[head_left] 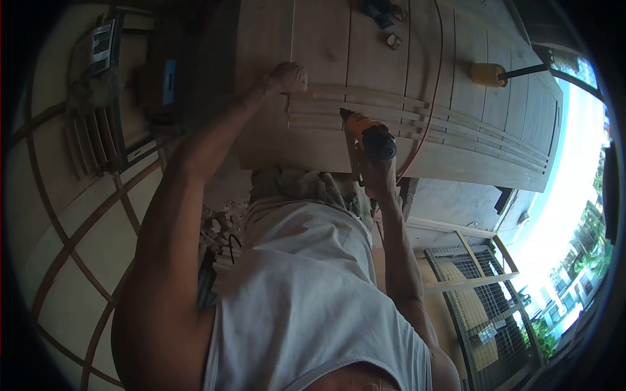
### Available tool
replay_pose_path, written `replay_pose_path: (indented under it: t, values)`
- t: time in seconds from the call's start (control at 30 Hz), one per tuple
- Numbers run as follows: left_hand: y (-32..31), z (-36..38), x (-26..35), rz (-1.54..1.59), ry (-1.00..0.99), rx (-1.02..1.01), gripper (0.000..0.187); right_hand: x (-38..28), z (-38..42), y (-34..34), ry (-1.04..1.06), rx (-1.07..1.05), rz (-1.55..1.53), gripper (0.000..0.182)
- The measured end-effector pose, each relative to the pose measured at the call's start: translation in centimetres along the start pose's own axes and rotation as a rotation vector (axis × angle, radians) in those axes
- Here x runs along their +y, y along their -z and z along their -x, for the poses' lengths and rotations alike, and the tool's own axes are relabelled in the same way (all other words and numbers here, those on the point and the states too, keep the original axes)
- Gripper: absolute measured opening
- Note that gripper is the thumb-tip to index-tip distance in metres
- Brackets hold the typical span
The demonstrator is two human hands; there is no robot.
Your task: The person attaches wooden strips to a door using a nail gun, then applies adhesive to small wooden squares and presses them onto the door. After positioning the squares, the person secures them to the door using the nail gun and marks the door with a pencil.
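Observation:
My right hand (381,177) is wrapped round the grip of a yellow-and-black nail gun (370,135), its nose over several long, thin wooden strips (365,95). These strips lie side by side along a large wooden panel (267,130) with dark lengthwise grooves. Near the left ends of the strips, my left hand (290,78) is closed and rests at the panel. Whatever its fingers hold, if anything, is hidden. A red air hose (427,130) curves across the panel and down towards the nail gun.
A yellow cylindrical object (488,75) with a dark bar lies on the panel's right part. Small dark items (381,10) sit at its far edge. A wire-mesh frame (482,313) stands at lower right, and wood shavings (222,225) lie below the panel.

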State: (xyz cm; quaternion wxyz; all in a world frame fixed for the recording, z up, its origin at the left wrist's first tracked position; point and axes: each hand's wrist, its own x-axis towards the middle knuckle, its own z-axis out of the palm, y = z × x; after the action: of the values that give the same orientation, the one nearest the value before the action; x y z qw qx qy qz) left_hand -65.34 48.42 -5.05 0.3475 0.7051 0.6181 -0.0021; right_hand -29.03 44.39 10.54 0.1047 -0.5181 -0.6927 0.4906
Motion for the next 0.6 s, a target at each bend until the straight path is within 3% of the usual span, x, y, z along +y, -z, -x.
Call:
replay_pose_path:
  t: [0.03,0.13,0.2,0.23,0.33,0.43,0.6]
  values:
    - [0.8,-0.4,0.2,-0.049,0.040,-0.128,0.017,-0.8,-0.7,-0.6,-0.018,-0.005,-0.056,0.031]
    - [-1.5,-1.2,-1.4,0.092,-0.007,0.055,0.021,-1.6,-1.7,-3.4,0.060,0.006,-0.028,0.031]
    - [0.4,-1.7,-0.5,0.037,0.021,-0.100,0.026,-2.0,-2.0,-4.8,0.072,0.010,0.012,0.031]
    - [1.4,-2.0,0.1,0.010,0.028,-0.180,0.028,-2.3,-1.9,-5.4,0.032,0.000,0.007,0.031]
    - [2.2,-2.9,1.2,-0.037,0.049,-0.170,0.039,-3.7,-2.2,-7.3,-0.103,-0.032,-0.018,0.029]
    - [2.1,-4.4,1.9,-0.049,0.015,-0.225,0.050,-4.4,-2.5,-9.5,-0.076,0.023,-0.033,0.027]
    - [1.4,-6.4,0.7,-0.160,-0.190,-0.292,0.048,-6.4,-4.1,-12.8,-0.129,0.063,-0.054,0.026]
